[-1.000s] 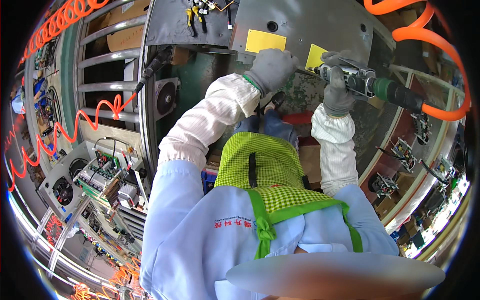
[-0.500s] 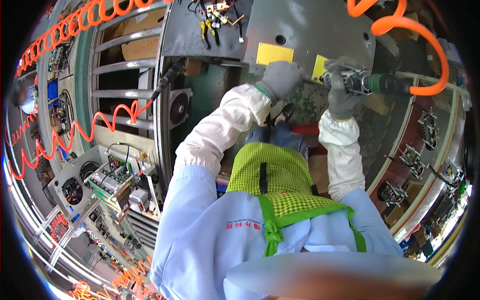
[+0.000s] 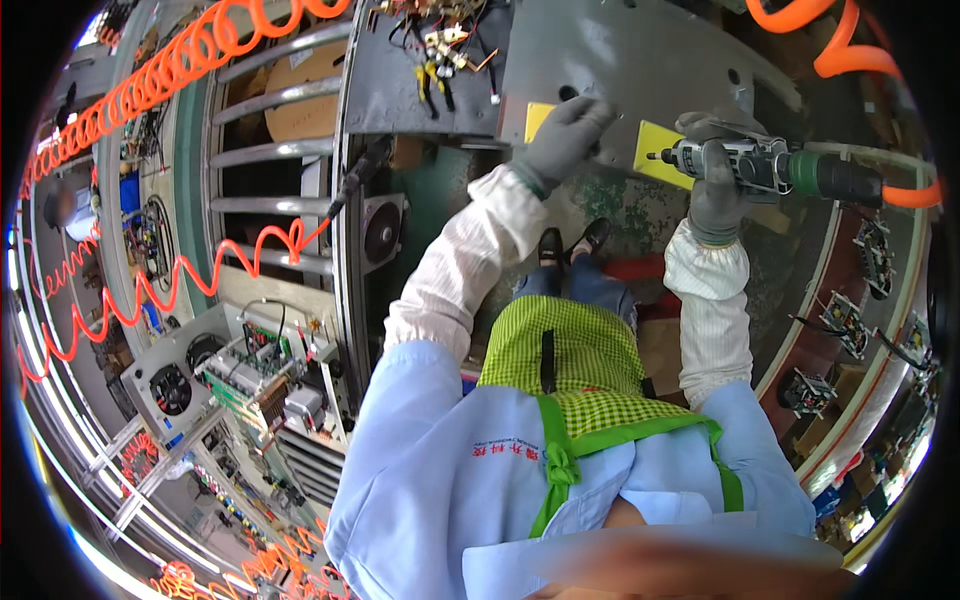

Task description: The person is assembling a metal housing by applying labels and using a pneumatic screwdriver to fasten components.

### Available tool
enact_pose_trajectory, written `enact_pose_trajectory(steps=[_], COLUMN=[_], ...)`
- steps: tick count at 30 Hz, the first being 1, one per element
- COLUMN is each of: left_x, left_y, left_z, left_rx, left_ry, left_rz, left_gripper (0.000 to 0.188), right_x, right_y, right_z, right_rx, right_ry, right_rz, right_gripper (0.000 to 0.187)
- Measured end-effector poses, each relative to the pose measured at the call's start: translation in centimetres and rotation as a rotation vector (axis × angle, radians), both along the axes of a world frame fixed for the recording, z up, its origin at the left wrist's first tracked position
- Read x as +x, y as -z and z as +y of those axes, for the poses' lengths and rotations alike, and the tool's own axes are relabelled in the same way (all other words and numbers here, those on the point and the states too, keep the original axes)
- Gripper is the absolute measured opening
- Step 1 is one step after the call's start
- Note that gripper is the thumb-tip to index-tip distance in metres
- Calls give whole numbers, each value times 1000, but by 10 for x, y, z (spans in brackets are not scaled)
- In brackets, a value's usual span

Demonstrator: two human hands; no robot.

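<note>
My left hand [image 3: 566, 143], in a grey glove, is over the near edge of a grey metal panel [image 3: 640, 65]. Its fingers are curled together, and what they hold, if anything, is hidden. It partly covers one yellow rectangle [image 3: 537, 120] on the panel. In my grey-gloved right hand [image 3: 716, 200] is an air screwdriver [image 3: 760, 165], held sideways. The tool's bit points left, in front of a second yellow rectangle [image 3: 660, 152]. An orange hose [image 3: 912, 194] runs from the green-ringed rear end of the tool.
Cables and connectors [image 3: 450, 45] lie on a dark mat left of the panel. Beyond it runs a roller conveyor [image 3: 275, 150]. A coiled orange hose [image 3: 190, 265] stretches across the left side. An opened unit with a fan [image 3: 170, 388] sits lower left. Several circuit assemblies [image 3: 840, 325] occupy a right-hand shelf.
The view has shifted, so the scene sits farther right and lower. My left hand has moved forward onto the left yellow rectangle. The air screwdriver has moved right, its bit now plainly visible.
</note>
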State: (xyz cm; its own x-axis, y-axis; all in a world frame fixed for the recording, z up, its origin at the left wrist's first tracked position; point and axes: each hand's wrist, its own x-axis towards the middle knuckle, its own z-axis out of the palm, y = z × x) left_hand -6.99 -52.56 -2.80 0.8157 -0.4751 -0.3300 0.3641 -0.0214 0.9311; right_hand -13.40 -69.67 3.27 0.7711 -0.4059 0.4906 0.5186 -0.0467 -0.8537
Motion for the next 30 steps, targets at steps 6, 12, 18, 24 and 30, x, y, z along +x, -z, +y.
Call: enact_pose_trajectory(steps=[6,12,18,24,30], left_x=[-4,-5,3,5,0], left_y=[23,18,30,36,17], left_z=[-21,-36,-40,-39,-43], left_rx=[-1186,-961,-786,-652,-591], left_ry=[-123,-176,-62,-19,-92], left_rz=[780,765,535,531,616], left_gripper=[57,40,41,22,25], right_x=[23,37,48,50,54], right_y=[-30,-38,-32,-19,-1], right_z=[-12,-16,-21,-27,-43], right_rx=[201,230,231,194,12], right_ry=[-84,-30,-59,-48,9], right_rz=[-85,-85,-65,-92,-40], right_gripper=[16,17,16,9,28])
